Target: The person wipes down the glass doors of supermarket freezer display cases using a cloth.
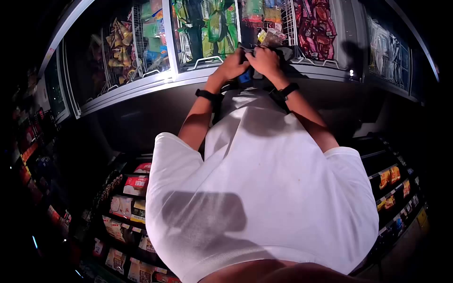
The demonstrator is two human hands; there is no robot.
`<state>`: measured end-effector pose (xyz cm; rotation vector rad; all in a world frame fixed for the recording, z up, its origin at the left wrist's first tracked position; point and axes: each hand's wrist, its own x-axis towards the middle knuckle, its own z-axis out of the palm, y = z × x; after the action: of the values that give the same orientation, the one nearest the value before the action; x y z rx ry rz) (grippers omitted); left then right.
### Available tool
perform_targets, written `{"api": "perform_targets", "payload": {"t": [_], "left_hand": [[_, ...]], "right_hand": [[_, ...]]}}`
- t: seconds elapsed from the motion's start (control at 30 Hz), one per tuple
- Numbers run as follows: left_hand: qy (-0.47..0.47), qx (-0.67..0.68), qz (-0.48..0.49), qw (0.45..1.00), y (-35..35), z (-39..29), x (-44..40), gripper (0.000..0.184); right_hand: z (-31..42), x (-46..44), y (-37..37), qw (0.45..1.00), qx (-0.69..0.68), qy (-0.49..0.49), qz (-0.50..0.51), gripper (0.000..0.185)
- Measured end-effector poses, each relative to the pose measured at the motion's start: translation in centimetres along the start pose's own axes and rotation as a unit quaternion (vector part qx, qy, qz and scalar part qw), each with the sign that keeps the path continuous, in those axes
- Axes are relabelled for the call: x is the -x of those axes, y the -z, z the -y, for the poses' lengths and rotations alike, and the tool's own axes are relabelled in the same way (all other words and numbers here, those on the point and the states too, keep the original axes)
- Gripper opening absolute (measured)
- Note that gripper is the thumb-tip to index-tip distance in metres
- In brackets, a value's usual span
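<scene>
A small dark item (246, 47) is held up at the front of a chest freezer (134, 89), between the left hand (231, 66) and the right hand (265, 60). It is seen as black or very dark grey, with a narrow, slightly ragged outline and a faint paler sheen; much of it is covered by the fingers, and its material cannot be told. Just below the hands, a patch of vivid blue (244, 77) is seen (whether it belongs to the same item cannot be made out).

The visible part of the dark item is stretched roughly crosswise, from the left fingertips toward the right ones, with its right end slightly lower in the view. By that short stretch its long axis is laid more or less along the freezer's front edge; the full length is hidden, and a front or back end cannot be distinguished.

The fingers of both hands are curled inward, with little gap left between thumb and fingers, and the dark item is pinched at their tips; how each finger is placed cannot be told. The two hands are brought close together, almost touching at the thumbs. A black band (206, 95) is worn on the left wrist and a dark watch-like band (288, 91) on the right. Beyond the hands, green packets (219, 33) and deep red packets (315, 28) are stacked inside the freezer.
</scene>
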<state>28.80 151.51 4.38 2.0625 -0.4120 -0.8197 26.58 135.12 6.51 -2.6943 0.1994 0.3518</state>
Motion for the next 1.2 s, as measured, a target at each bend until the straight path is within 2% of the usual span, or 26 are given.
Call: {"api": "perform_targets", "payload": {"t": [0.03, 0.1, 0.17, 0.2, 0.27, 0.33, 0.37, 0.43, 0.53, 0.57, 0.63, 0.67, 0.7, 0.73, 0.8, 0.83, 0.9, 0.93, 0.97, 1.03, 1.2], "left_hand": [[0.013, 0.005, -0.07, 0.997, 1.9, 1.4, 2.2, 0.046], [-0.034, -0.047, -0.214, 0.975, 5.1, 5.8, 6.6, 0.042], [0.021, -0.062, -0.273, 0.96, 8.7, 7.4, 10.9, 0.037], [0.103, -0.068, -0.292, 0.948, 10.2, 8.1, 12.9, 0.033], [0.1, -0.076, -0.353, 0.927, 11.7, 9.9, 15.4, 0.029], [0.116, -0.051, -0.373, 0.919, 12.8, 10.3, 16.5, 0.031], [0.067, -0.098, -0.395, 0.911, 12.7, 11.2, 16.2, 0.032], [0.099, -0.111, -0.382, 0.912, 12.2, 12.0, 14.9, 0.034], [0.111, -0.113, -0.37, 0.916, 12.1, 12.7, 11.6, 0.038], [0.106, -0.121, -0.377, 0.912, 12.0, 13.0, 10.5, 0.039], [0.078, -0.206, -0.409, 0.886, 12.2, 9.9, 8.5, 0.041], [0.088, -0.218, -0.4, 0.886, 11.9, 10.9, 7.0, 0.04], [0.047, -0.25, -0.418, 0.872, 12.4, 9.9, 5.5, 0.04], [0.047, -0.251, -0.422, 0.87, 12.5, 8.7, 4.1, 0.039], [0.019, -0.236, -0.43, 0.871, 12.2, 7.2, 0.4, 0.037], [0.022, -0.211, -0.413, 0.886, 11.9, 6.6, -1.3, 0.041], [0.011, -0.255, -0.375, 0.891, 11.7, 5.4, -5.2, 0.047], [0.015, -0.268, -0.354, 0.896, 11.4, 4.9, -7.3, 0.053], [0.005, -0.31, -0.332, 0.891, 11.0, 4.5, -9.3, 0.055], [-0.03, -0.324, -0.306, 0.895, 10.4, 2.7, -13.6, 0.056], [-0.099, -0.343, -0.254, 0.899, 7.4, -2.5, -23.9, 0.062]], "right_hand": [[3.1, -1.0, -1.0, 0.998, -0.004, 0.032, 0.046, 0.048], [9.8, -3.2, -2.3, 0.968, -0.093, 0.058, 0.227, 0.051], [14.3, -5.2, -6.7, 0.921, -0.167, 0.157, 0.315, 0.054], [16.5, -5.5, -7.7, 0.902, -0.192, 0.185, 0.339, 0.056], [20.4, -5.4, -8.4, 0.877, -0.21, 0.227, 0.368, 0.061], [22.5, -5.6, -10.9, 0.879, -0.191, 0.266, 0.346, 0.058], [23.2, -5.9, -11.6, 0.881, -0.18, 0.27, 0.345, 0.056], [23.5, -5.7, -11.7, 0.894, -0.196, 0.244, 0.321, 0.046], [22.7, -5.6, -11.1, 0.917, -0.232, 0.262, 0.192, 0.038], [22.0, -6.5, -10.5, 0.919, -0.228, 0.262, 0.189, 0.038], [20.7, -7.7, -9.0, 0.928, -0.244, 0.237, 0.149, 0.035], [19.7, -9.0, -10.6, 0.927, -0.256, 0.253, 0.107, 0.032], [19.1, -9.9, -9.9, 0.933, -0.251, 0.251, 0.059, 0.031], [18.3, -10.8, -9.2, 0.932, -0.263, 0.246, 0.036, 0.031], [16.2, -12.5, -7.1, 0.939, -0.247, 0.235, -0.036, 0.031], [15.2, -13.1, -4.7, 0.973, -0.152, 0.173, 0.028, 0.03], [12.3, -14.9, -3.4, 0.97, -0.141, 0.188, -0.061, 0.025], [10.3, -16.1, -3.3, 0.962, -0.136, 0.217, -0.091, 0.023], [7.9, -17.3, -3.1, 0.945, -0.076, 0.274, -0.161, 0.025], [4.0, -19.0, -2.1, 0.943, -0.067, 0.269, -0.184, 0.027], [-4.5, -20.5, 3.0, 0.955, -0.055, 0.152, -0.249, 0.036]]}}
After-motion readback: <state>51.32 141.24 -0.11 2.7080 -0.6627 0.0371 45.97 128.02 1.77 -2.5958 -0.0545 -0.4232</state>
